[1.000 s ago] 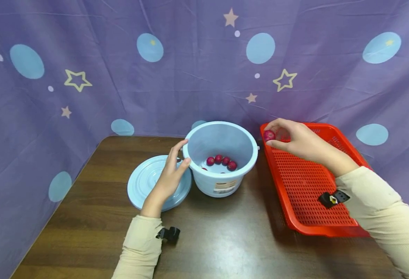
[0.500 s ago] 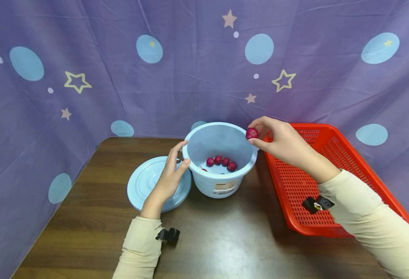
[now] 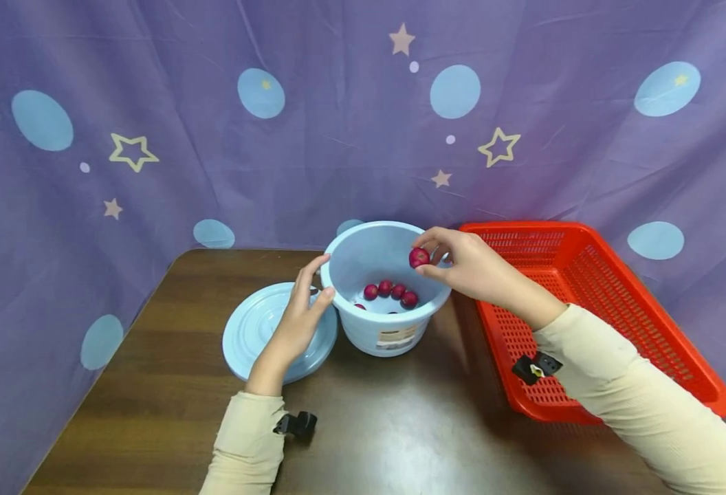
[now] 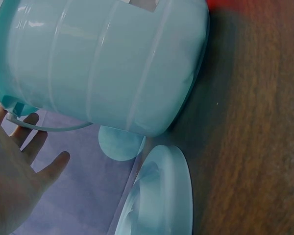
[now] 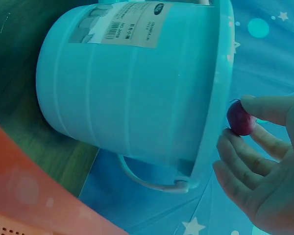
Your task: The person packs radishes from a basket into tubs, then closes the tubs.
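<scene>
Between the thumb and fingertips of my right hand (image 3: 471, 268) is a small round red radish (image 3: 419, 258), with a thin tail showing in the right wrist view. That hand is over the right side of a light blue bucket (image 3: 363, 330). Several more radishes (image 3: 398, 291) lie on the bucket's floor. My left hand (image 3: 298, 316) rests its spread, fairly straight fingers at the bucket's left rim. In the left wrist view its fingers (image 4: 36, 144) reach past the bucket's handle (image 4: 63, 129).
A round light blue lid (image 3: 245, 333) lies on the wooden table (image 3: 152, 385), left of the bucket and partly behind my left hand. A red perforated basket (image 3: 623, 302) stands to the right, under my right forearm. A purple patterned cloth (image 3: 350, 103) hangs behind.
My right hand has carried the radish left, from over the basket's far left corner to over the bucket. The left hand has stayed at the rim.
</scene>
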